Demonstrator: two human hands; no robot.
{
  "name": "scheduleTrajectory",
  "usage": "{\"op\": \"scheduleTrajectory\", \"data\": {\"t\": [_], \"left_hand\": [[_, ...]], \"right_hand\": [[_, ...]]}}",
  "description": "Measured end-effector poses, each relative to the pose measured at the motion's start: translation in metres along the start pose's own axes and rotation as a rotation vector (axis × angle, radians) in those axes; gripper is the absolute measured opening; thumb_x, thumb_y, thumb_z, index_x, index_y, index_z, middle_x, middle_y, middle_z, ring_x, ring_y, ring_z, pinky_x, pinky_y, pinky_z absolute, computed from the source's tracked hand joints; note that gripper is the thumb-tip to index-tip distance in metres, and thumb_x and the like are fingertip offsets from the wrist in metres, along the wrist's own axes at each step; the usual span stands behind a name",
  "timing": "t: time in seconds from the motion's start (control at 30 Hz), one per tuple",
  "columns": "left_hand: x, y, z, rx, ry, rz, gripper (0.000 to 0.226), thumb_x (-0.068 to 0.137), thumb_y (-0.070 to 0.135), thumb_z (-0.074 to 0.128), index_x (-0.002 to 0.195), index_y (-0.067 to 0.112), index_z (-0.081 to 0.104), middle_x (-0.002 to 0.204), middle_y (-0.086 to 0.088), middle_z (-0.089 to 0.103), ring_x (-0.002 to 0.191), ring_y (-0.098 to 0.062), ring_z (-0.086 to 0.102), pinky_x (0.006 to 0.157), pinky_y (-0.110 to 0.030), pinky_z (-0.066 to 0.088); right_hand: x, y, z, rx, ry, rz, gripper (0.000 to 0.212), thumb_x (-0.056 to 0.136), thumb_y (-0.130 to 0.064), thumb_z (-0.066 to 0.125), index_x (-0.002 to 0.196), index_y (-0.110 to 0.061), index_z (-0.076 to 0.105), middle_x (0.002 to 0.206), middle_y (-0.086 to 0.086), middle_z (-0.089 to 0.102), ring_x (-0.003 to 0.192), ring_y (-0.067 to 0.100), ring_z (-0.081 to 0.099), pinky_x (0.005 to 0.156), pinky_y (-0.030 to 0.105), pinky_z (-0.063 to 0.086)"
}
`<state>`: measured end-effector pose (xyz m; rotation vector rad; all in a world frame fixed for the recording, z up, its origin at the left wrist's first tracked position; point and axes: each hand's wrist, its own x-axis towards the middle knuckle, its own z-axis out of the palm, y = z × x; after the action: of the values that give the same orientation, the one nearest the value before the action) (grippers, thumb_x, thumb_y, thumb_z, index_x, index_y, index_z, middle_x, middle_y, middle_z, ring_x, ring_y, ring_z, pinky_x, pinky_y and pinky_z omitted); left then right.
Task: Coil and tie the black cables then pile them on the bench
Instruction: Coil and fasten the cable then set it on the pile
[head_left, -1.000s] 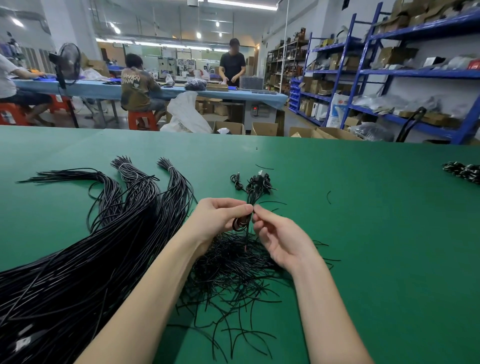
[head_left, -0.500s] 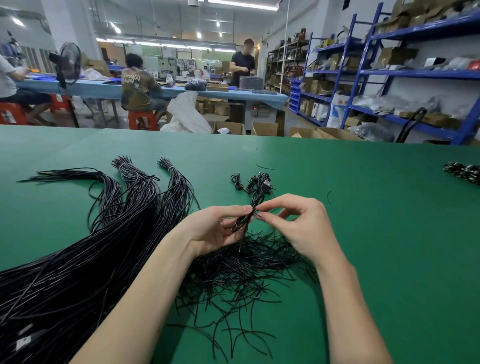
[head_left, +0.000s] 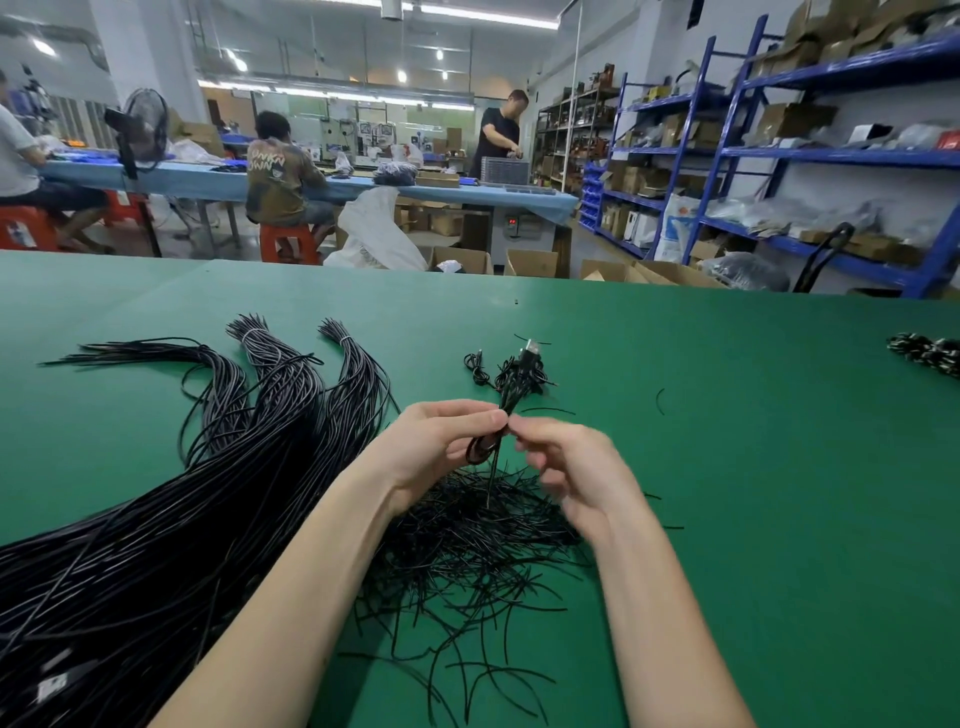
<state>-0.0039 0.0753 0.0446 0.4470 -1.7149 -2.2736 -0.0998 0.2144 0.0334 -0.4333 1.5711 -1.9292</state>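
Observation:
My left hand (head_left: 434, 447) grips a small coiled black cable (head_left: 480, 451) above the green bench (head_left: 727, 467); the cable's plug ends (head_left: 527, 358) stick up beyond my fingers. My right hand (head_left: 576, 467) is blurred, fingertips at the coil where a thin black tie (head_left: 491, 478) hangs down. Whether it pinches the tie I cannot tell. Under both hands lies a heap of loose black ties (head_left: 478, 540). A big mass of long black cables (head_left: 156, 519) spreads across the left of the bench.
A small bunch of coiled cables (head_left: 480, 366) lies just beyond my hands. Another bundle (head_left: 924, 351) sits at the right edge. Past the bench stand cardboard boxes (head_left: 530, 262), blue shelves (head_left: 831, 156) and people at a blue table (head_left: 208, 179).
My right hand turned over and dropped from above the coil to its right side. The left hand rose slightly with the coil. The standing person in the background shifted right.

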Motion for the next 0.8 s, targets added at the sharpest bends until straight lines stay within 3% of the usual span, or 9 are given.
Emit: {"op": "scheduleTrajectory", "data": {"t": [0.03,0.1,0.23,0.3,0.43,0.53,0.6,0.7,0.8], "left_hand": [[0.001,-0.001,-0.001,0.027,0.034,0.012,0.031,0.073,0.017,0.080,0.100,0.003,0.075,0.087,-0.006,0.076,0.073,-0.008,0.068,0.066,-0.016,0.053],[0.003,-0.003,-0.003,0.066,0.102,0.003,0.024,0.079,0.014,0.079,0.101,0.003,0.076,0.087,-0.006,0.076,0.069,-0.007,0.068,0.063,-0.016,0.053],[0.005,-0.003,-0.006,-0.024,0.149,-0.114,0.011,0.083,0.013,0.076,0.093,0.007,0.076,0.079,-0.004,0.075,0.060,-0.008,0.065,0.058,-0.018,0.052],[0.004,-0.001,-0.007,-0.075,0.142,-0.149,0.011,0.082,0.011,0.076,0.092,0.008,0.074,0.077,-0.005,0.074,0.058,-0.009,0.064,0.059,-0.019,0.053],[0.004,0.000,-0.006,-0.103,0.114,-0.180,0.009,0.082,0.010,0.075,0.091,0.010,0.073,0.081,-0.006,0.075,0.062,-0.009,0.065,0.063,-0.019,0.053],[0.004,0.000,-0.006,-0.067,0.102,-0.201,0.006,0.084,0.011,0.073,0.090,0.011,0.073,0.084,-0.006,0.073,0.065,-0.010,0.062,0.068,-0.021,0.050],[0.003,-0.001,-0.007,-0.041,0.091,-0.199,0.005,0.084,0.011,0.073,0.089,0.011,0.074,0.082,-0.005,0.073,0.063,-0.009,0.062,0.063,-0.019,0.051],[0.004,-0.001,-0.010,0.037,0.089,-0.120,0.008,0.086,0.010,0.074,0.093,0.006,0.076,0.083,-0.005,0.073,0.062,-0.009,0.064,0.060,-0.019,0.053],[0.003,0.000,-0.010,0.128,0.104,-0.026,0.008,0.084,0.008,0.077,0.091,0.005,0.077,0.085,-0.009,0.076,0.066,-0.010,0.066,0.065,-0.017,0.055]], "right_hand": [[0.002,0.003,0.004,0.158,-0.017,0.141,0.008,0.079,-0.012,0.080,0.076,-0.010,0.073,0.066,-0.001,0.063,0.043,0.003,0.044,0.035,0.013,0.026],[0.006,0.011,0.009,0.185,0.006,0.175,0.008,0.082,-0.014,0.080,0.080,-0.010,0.073,0.066,-0.003,0.065,0.043,0.003,0.045,0.034,0.013,0.027],[0.007,0.016,0.005,-0.493,0.150,-0.399,0.009,0.082,-0.036,0.084,0.086,-0.031,0.078,0.080,-0.017,0.075,0.052,0.006,0.057,0.053,0.016,0.045],[0.007,0.016,-0.002,-0.764,0.204,-0.612,0.021,0.078,-0.048,0.082,0.096,-0.042,0.075,0.091,-0.028,0.072,0.056,0.006,0.060,0.059,0.017,0.049],[0.004,0.016,-0.007,-0.866,0.177,-0.865,0.022,0.082,-0.053,0.070,0.101,-0.043,0.076,0.104,-0.033,0.069,0.067,0.006,0.065,0.066,0.026,0.055],[0.004,0.019,-0.006,-0.838,0.177,-0.901,0.014,0.089,-0.045,0.072,0.094,-0.036,0.081,0.097,-0.028,0.072,0.071,0.006,0.065,0.065,0.031,0.056],[0.006,0.022,-0.006,-0.849,0.188,-0.935,0.009,0.090,-0.039,0.074,0.088,-0.032,0.080,0.092,-0.026,0.071,0.069,0.006,0.064,0.064,0.028,0.054],[0.009,0.021,-0.002,-0.838,0.185,-0.816,0.012,0.088,-0.034,0.077,0.077,-0.032,0.078,0.079,-0.023,0.071,0.063,0.006,0.060,0.059,0.016,0.046],[0.012,0.012,0.000,-0.464,0.102,-0.279,0.017,0.086,-0.023,0.079,0.069,-0.021,0.080,0.069,-0.005,0.074,0.050,0.003,0.050,0.045,0.012,0.037]]}}
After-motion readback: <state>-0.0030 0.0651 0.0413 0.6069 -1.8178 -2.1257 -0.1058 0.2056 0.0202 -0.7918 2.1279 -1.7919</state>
